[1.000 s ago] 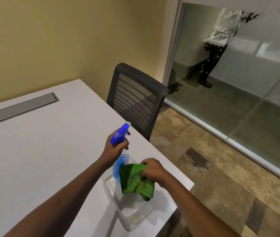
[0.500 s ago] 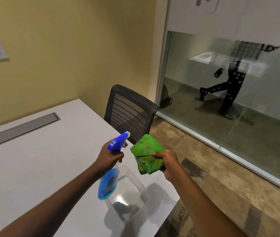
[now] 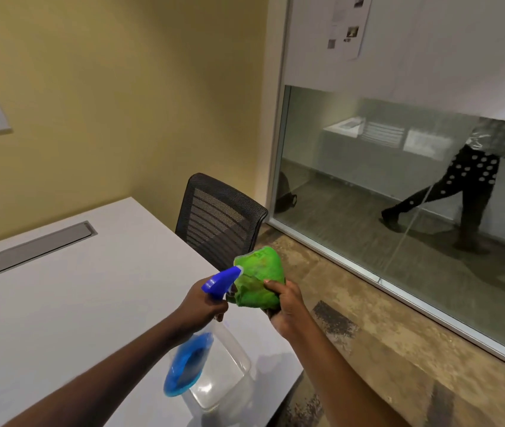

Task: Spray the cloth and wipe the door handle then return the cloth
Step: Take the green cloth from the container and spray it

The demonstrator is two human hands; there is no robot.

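Spray bottle (image 3: 188,363) body blurred; left hand (image 3: 203,305) covers its neck

Your white surface (image 3: 60,303) holds a clear plastic box (image 3: 229,377) near its right edge, and a grey lid (image 3: 29,249) far left.

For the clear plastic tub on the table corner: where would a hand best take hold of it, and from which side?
Grip the clear tub by its rim, from above on the table-edge side. It stands upright, open-topped and looks empty, so a thumb-inside pinch probably suits its thin wall. The spray bottle hangs over its near-left side.
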